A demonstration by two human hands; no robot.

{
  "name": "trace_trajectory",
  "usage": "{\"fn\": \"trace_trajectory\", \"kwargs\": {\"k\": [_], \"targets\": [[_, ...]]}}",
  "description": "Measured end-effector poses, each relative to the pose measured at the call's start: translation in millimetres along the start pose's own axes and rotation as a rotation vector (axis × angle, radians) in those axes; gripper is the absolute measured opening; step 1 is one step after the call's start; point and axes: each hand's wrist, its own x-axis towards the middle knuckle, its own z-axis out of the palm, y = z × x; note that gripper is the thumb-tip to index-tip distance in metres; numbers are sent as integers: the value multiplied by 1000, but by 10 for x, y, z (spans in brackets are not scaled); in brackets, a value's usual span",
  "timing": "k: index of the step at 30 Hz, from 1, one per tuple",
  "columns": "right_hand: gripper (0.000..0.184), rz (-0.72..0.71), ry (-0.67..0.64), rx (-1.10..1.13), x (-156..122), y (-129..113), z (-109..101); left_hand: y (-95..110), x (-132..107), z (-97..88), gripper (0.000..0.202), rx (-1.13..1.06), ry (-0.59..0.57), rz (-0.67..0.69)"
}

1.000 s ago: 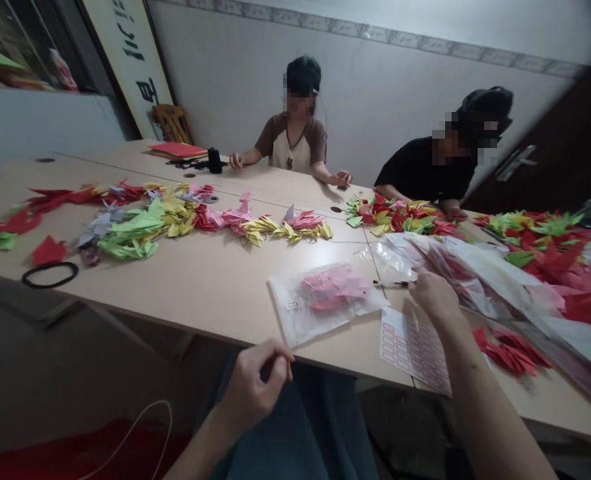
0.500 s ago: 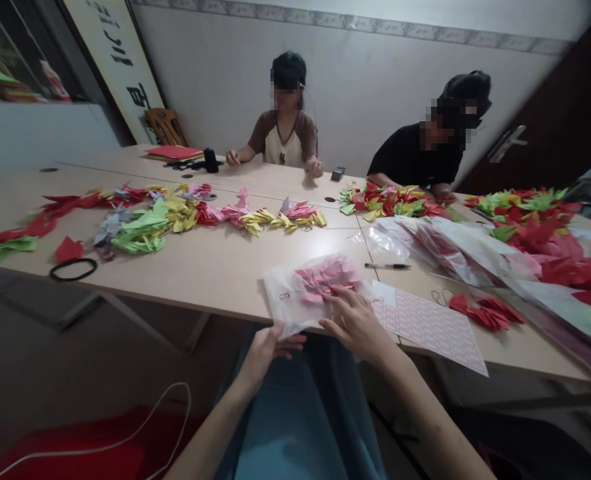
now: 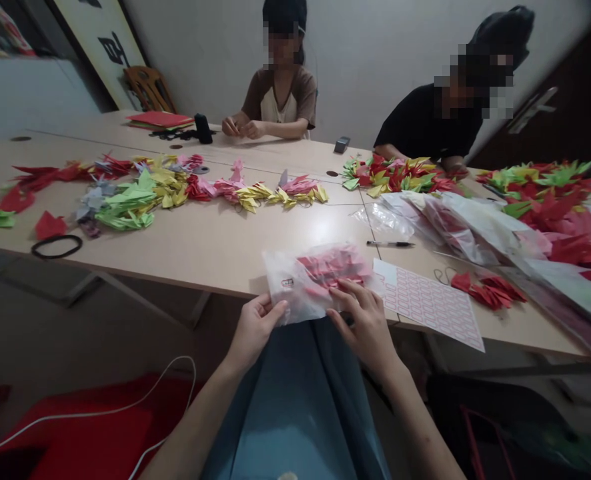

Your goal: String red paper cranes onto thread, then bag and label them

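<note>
Translucent plastic bag [image 3: 320, 277] of red and pink folded paper [image 3: 333, 267] sits just over the near edge of the beige table [image 3: 215, 257]. Left hand [image 3: 255, 333] pinches its lower corner between thumb and fingers; right hand [image 3: 363, 327], fingers spread, presses against it. Sheet of pink-outlined white labels [image 3: 428, 303] lies just beside.

Room: white-painted wall [image 3: 355, 60] behind long pale laminate table [image 3: 215, 263], seams visible between joined sections; metal table legs [image 3: 135, 291] beneath. Tall framed calligraphy panel [image 3: 98, 50] leans at upper left, wooden chair [image 3: 149, 89] just beside it. Dark wooden door [image 3: 575, 100] with metal lever handle [image 3: 533, 110] at right. Floor [image 3: 90, 340] dark, dimly lit; red seat cushion [image 3: 90, 427] and white cable [image 3: 100, 413] lower left. Light subdued, brightest on tabletop.
</note>
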Motion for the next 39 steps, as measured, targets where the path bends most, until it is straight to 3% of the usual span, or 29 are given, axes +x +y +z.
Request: {"fn": "trace_trajectory", "kwargs": {"k": [10,14,19,23,28,34,39], "targets": [[25,22,140,83,-92,25,57,159,-51,44,38,53,-188,50],[26,66,151,142,-91,7,28,223,-76,85,33,89,-179,88],[21,78,326,261,102,-268,-195,276,-110,159,25,200,-118,173],[18,-34,270,299,327,-543,-333,320,-132,214,27,318,-141,257],[17,-19,245,311,413,-627,-282,412,-136,218,30,281,-261,285],[17,-19,218,351,396,-643,-249,477,-128,224,17,216,-125,270],[16,-27,174,381,438,-684,-237,477,-122,196,12,186,-102,245]]}}
